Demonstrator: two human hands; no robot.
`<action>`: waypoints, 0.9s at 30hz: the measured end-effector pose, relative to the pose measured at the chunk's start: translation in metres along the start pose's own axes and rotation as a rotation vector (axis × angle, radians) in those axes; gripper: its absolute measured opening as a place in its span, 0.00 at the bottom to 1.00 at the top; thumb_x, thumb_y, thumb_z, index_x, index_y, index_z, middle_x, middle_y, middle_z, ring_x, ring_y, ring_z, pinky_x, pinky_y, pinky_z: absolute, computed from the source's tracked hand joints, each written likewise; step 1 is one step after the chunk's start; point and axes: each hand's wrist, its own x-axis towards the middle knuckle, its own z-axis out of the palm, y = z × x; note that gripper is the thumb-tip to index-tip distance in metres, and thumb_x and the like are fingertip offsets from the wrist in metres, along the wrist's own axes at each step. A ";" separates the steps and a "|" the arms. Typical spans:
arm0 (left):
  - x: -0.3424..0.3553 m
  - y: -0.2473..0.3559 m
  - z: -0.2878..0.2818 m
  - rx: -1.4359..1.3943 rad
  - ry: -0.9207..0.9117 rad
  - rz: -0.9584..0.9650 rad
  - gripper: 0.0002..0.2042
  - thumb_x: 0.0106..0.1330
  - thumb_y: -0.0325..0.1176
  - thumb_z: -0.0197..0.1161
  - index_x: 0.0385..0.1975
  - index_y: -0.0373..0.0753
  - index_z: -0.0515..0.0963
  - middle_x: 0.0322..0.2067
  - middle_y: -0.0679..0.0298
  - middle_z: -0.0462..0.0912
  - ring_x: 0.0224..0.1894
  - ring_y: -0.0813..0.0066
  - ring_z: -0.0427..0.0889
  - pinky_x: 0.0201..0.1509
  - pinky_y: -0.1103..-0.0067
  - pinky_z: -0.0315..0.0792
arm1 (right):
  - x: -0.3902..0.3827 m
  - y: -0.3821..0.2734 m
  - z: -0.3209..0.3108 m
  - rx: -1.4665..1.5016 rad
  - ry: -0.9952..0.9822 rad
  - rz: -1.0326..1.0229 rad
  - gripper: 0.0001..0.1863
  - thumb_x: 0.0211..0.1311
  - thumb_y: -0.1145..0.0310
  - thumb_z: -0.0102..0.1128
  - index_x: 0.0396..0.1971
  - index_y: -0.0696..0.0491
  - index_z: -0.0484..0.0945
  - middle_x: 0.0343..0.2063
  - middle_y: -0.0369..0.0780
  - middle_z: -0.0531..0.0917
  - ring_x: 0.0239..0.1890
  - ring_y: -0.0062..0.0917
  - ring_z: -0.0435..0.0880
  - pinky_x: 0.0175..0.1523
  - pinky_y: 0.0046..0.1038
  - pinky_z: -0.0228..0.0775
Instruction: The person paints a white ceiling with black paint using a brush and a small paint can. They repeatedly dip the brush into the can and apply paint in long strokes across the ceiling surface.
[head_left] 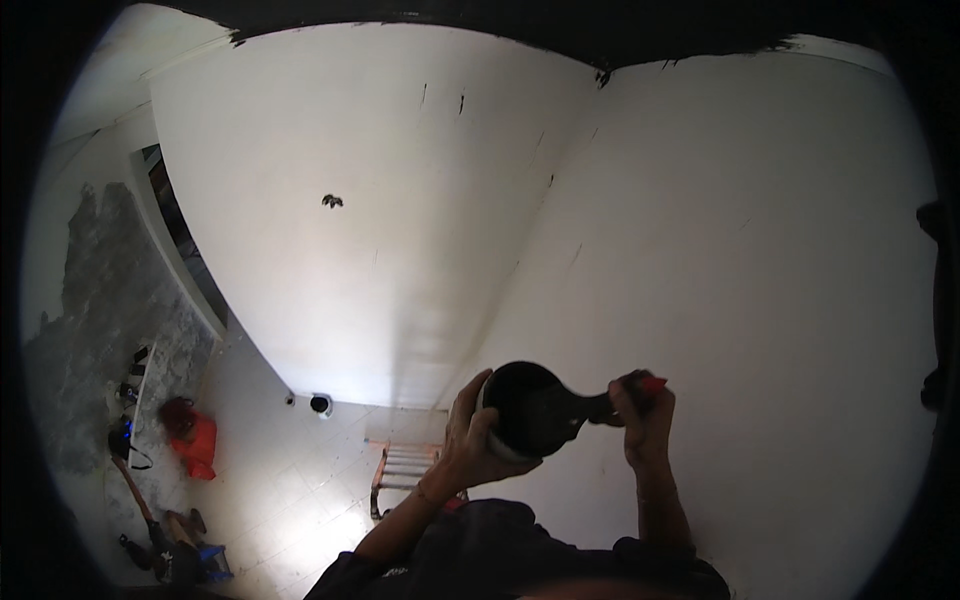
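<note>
My left hand [462, 440] is wrapped round the side of a round pot [508, 458] with a pale outer wall and a black inside, likely dark paint. In my right hand [645, 415] is a paintbrush [592, 405], dark toward the pot, with a bit of red showing at my fingers. The brush's head meets the pot's right rim; whether its bristles dip inside is hard to tell against the black. Both hands are in front of my dark shirt, with white walls beyond them.
A ragged black band [480, 18] runs along the top of the white walls. Below are an orange-framed ladder [405, 465], a small bucket [320, 406], a person in red [192, 440], and another person [178, 562] by a blue stool [216, 562].
</note>
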 end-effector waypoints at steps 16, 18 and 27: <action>0.009 -0.002 -0.012 -0.015 0.081 -0.030 0.49 0.37 0.51 0.90 0.55 0.41 0.61 0.67 0.32 0.62 0.65 0.31 0.71 0.60 0.48 0.77 | 0.005 0.038 -0.033 0.064 0.046 -0.109 0.07 0.79 0.71 0.55 0.48 0.58 0.77 0.44 0.38 0.78 0.50 0.25 0.80 0.62 0.23 0.74; 0.012 -0.003 -0.012 -0.011 0.095 -0.013 0.49 0.37 0.51 0.90 0.55 0.40 0.62 0.67 0.32 0.62 0.66 0.30 0.71 0.60 0.48 0.77 | 0.006 0.031 -0.030 0.344 0.068 -0.022 0.07 0.77 0.72 0.57 0.47 0.59 0.76 0.42 0.38 0.77 0.46 0.25 0.78 0.58 0.24 0.72; 0.012 0.004 -0.017 0.023 0.041 -0.049 0.53 0.39 0.51 0.91 0.60 0.46 0.57 0.67 0.33 0.62 0.67 0.32 0.72 0.64 0.52 0.77 | 0.006 0.014 -0.006 0.366 0.083 0.025 0.10 0.77 0.65 0.57 0.45 0.58 0.76 0.39 0.41 0.82 0.43 0.26 0.86 0.45 0.27 0.85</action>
